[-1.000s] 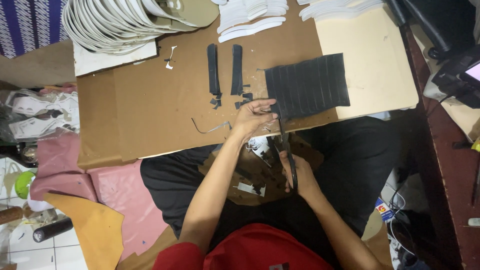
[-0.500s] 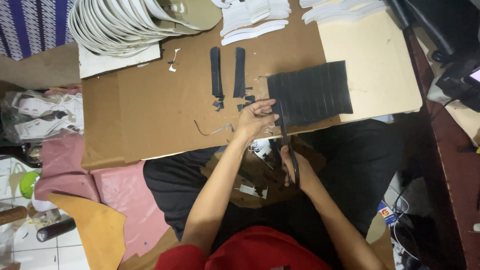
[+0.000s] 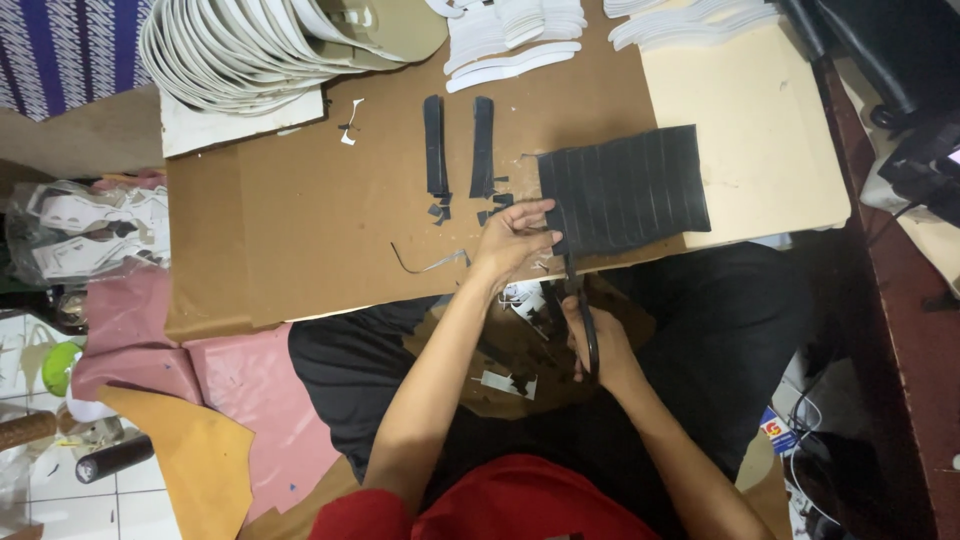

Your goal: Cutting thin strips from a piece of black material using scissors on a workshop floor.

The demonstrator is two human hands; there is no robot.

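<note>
A black ribbed sheet (image 3: 640,185) lies at the near edge of the brown work board (image 3: 300,220). My left hand (image 3: 512,238) pinches the sheet's left edge. My right hand (image 3: 598,345) is below the board over my lap, closed on black scissors (image 3: 580,300) whose blades point up into the sheet's lower left corner. Two cut black strips (image 3: 458,148) lie side by side to the left of the sheet, with small black offcuts at their near ends.
A fanned stack of white shoe-sole shapes (image 3: 250,45) fills the board's far left. More white cut pieces (image 3: 515,35) sit at the far middle. A pale board (image 3: 760,130) lies right. Pink and tan sheets (image 3: 200,400) lie on the floor left, by a black cylinder (image 3: 115,458).
The view shifted slightly. Both hands stay at the sheet's left edge, with the scissors working a little further up into it.
</note>
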